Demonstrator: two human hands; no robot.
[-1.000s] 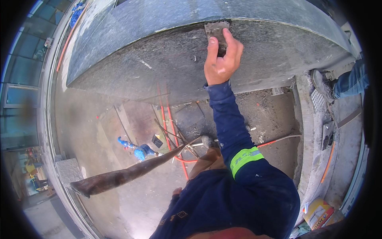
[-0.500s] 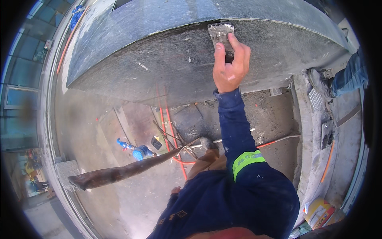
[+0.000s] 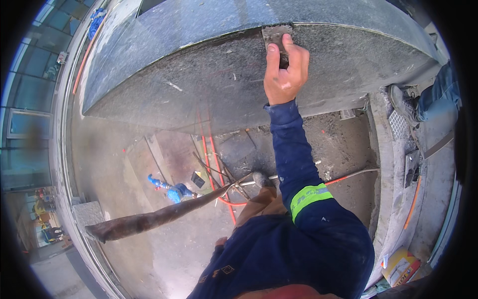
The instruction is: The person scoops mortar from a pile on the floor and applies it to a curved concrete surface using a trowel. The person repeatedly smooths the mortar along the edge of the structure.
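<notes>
scraper (image 3: pixel 275 36): at the seam (image 3: pixel 224 37) between the stone block's top (image 3: pixel 229 14) and its front face (image 3: pixel 164 82), directly beyond my right fingertips. its long axis runs away from me, nearly in line with my forearm and across the seam; the far edge of the blade meets the seam.

my right hand (image 3: pixel 285 72) is the nearer, grasping the scraper, thumb and index finger on the blade; the rest of the grip is hidden. arm reaching forward, back of hand up, wrist near straight.

my left hand (image 3: pixel 221 240) hangs low by my body, well apart; finger state cannot be told.
</notes>
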